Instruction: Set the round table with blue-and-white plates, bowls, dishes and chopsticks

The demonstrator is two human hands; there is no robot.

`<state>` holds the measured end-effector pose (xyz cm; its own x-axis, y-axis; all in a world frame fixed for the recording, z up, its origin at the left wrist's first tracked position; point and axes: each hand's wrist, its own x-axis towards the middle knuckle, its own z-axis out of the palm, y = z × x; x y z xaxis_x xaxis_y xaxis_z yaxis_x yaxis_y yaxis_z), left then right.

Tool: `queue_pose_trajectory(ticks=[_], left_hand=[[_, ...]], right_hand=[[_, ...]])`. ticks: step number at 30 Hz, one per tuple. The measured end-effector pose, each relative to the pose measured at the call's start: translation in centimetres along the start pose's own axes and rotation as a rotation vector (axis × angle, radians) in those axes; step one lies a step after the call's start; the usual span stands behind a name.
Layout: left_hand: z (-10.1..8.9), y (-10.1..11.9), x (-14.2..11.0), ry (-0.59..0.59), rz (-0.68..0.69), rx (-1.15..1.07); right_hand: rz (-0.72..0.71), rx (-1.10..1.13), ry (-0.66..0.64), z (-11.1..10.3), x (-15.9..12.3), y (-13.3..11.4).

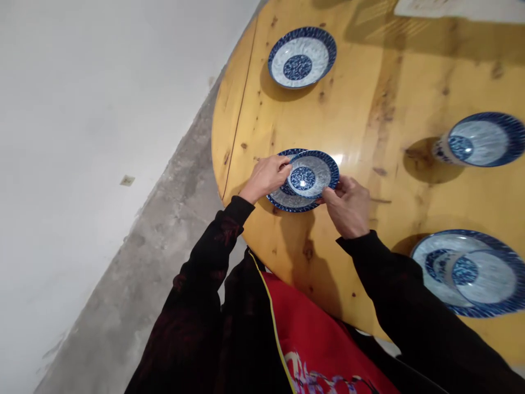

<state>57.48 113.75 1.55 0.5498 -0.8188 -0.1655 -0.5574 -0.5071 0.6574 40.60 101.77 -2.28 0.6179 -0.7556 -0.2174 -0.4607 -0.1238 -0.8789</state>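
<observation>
A small blue-and-white bowl (324,171) is between my hands, over a blue-and-white plate (295,207) near the table's edge. The plate shows around the bowl's left and lower sides; whether the two touch is hidden. My left hand (268,174) pinches the bowl's left rim, fingers closed. At the lower right rim, my right hand (348,205) grips it with the thumb on top and the fingers curled beneath.
On the wooden table (361,115) stand a wide patterned bowl (283,57) at the far side and a deep bowl (492,139) to the right. Lower right, another bowl (498,276) sits in a larger dish (455,239). A white wall (102,82) rises left.
</observation>
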Motion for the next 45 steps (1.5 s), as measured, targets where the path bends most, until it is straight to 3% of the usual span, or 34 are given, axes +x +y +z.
queue_pose_trajectory(ticks=[4,11,17,34,45], left_hand=[[0.2,-1.2,0.2,-0.037,-0.008,0.058],[1.0,-2.3,0.8,-0.055,-0.004,0.055],[1.4,-2.1,1.2,-0.049,-0.009,-0.011],[1.2,-1.9,1.3,-0.042,-0.049,-0.022],[1.8,-2.4,1.6,-0.02,0.003,-0.064]], right_hand=[[0.046,0.057,0.015,1.1,-0.7,0.1],[0.096,-0.037,0.021,1.9,-1.2,0.2],[0.092,0.061,0.049,1.5,-1.2,0.4],[0.104,0.057,0.063,1.7,-1.3,-0.3],[0.13,0.031,0.08,1.7,-1.6,-0.9]])
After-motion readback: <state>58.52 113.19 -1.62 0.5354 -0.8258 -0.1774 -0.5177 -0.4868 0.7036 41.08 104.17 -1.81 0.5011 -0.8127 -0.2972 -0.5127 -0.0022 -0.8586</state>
